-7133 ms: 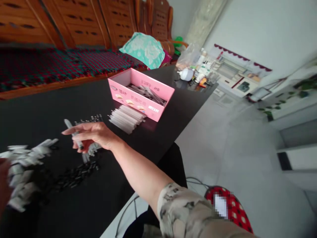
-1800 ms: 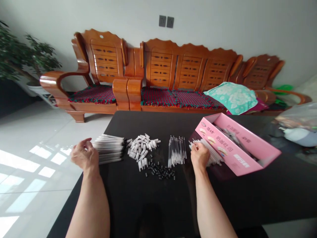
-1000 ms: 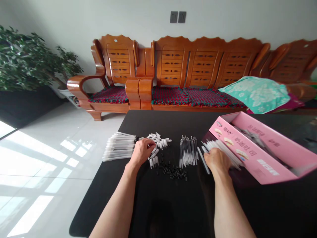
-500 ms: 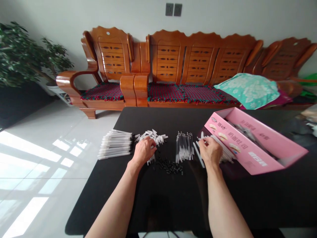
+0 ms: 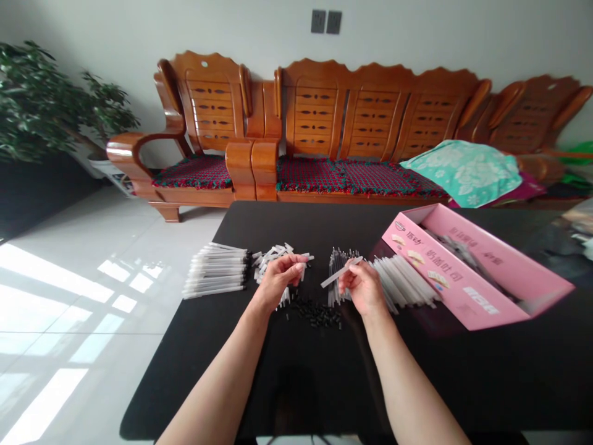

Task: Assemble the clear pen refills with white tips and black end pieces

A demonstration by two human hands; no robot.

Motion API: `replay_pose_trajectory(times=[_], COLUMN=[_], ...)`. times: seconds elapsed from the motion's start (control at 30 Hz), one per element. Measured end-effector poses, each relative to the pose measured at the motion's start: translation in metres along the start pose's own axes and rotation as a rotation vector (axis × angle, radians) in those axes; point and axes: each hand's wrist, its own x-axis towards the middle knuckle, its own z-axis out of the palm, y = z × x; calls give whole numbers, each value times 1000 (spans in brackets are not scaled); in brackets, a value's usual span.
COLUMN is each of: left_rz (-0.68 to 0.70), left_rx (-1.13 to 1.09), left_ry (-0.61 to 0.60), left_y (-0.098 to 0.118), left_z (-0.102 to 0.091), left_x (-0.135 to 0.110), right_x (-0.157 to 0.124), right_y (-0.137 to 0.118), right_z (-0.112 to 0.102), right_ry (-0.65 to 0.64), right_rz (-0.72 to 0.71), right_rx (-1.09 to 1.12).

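My left hand (image 5: 279, 279) is raised over the pile of small white caps (image 5: 274, 254), its fingers pinched on one white cap. A little to the right, my right hand (image 5: 364, 285) pinches a clear pen barrel (image 5: 336, 274) that points up and left toward the left hand. Below and between the hands lie several small black plugs (image 5: 315, 313). A bunch of thin refills (image 5: 340, 262) lies just behind the right hand, and a stack of clear barrels (image 5: 404, 279) lies to its right.
A row of finished pens (image 5: 215, 278) lies at the left of the black table (image 5: 301, 383). A pink box (image 5: 482, 272) holding more pens stands at the right. Wooden sofas (image 5: 352, 123) line the wall behind; a plant (image 5: 41, 105) stands far left.
Both hands have lifted off the piles. The left came up with a white cap, the right drew a clear barrel from the stack and moved left toward the other hand.
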Motion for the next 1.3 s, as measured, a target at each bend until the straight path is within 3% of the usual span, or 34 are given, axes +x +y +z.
replay_pose_trajectory(times=[0.1,0.23,0.3,0.4,0.6,0.7,1.07,1.3], left_rz=[24,159,214,248,281,268,95,75], left_rx=[182,768,1017,1198,1344,1454,1475,1269], left_ry=[40,128,160,157,-29,-38,86,174], left_y=[-1,-1,-1,-4,-12,-16,-18,-4], left_z=[-2,-4,0,15,56,66,56,36], left_x=[1,-1,-2,-5,-9,-10,-7,-6], right_x=[3,7,9,10,12,11,9,12], right_y=[-1,-3,-3,-4,-5,-5,-6,-5], right_z=[-5,-12,-14,-16,-17,-15,-11,-17], right_ry=[76,219,264,308,375,373,340,335], right_rz=[-78,-161,-182,-205,-213,-210,-191,-196], right_rx=[-9,-14,-2,13,14,10,-9,7])
